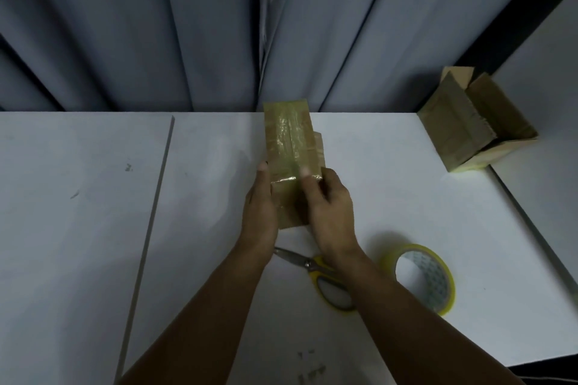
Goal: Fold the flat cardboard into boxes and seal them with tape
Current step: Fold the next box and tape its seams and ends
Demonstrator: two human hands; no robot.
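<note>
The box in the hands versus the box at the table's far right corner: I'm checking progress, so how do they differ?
The held box is closed, with glossy tape along its face; the corner box has flaps standing open. The held box is gripped by the left hand and right hand; the corner box sits untouched at the table corner. Both are brown cardboard.
</note>
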